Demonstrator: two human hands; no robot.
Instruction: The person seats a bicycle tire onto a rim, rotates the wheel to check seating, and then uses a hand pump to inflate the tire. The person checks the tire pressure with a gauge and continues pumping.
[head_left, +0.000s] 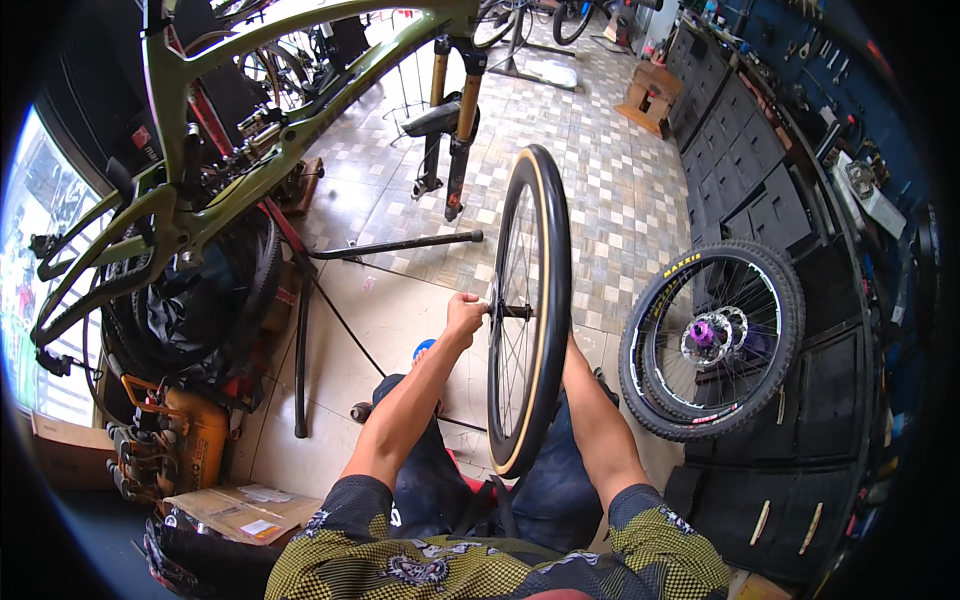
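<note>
A bicycle wheel [553, 310] with a black tyre and tan sidewall stands upright between my knees, seen nearly edge-on. My left hand [466, 317] is closed at the left end of the wheel's hub axle, its fingertips pinched there. Beyond the fingers, the black hub [517, 311] shows between thin spokes. My right forearm [597, 425] reaches up along the wheel's right side. The right hand itself is hidden behind the tyre, so its fingers cannot be seen.
To the left hangs a green bike frame [370, 75] with a fork [462, 130], above a black stand leg [400, 245]. Knobby-tyred wheels [790, 330] lean against dark drawers [735, 130] on the right. An orange compressor [195, 430] and a cardboard box [240, 510] sit lower left.
</note>
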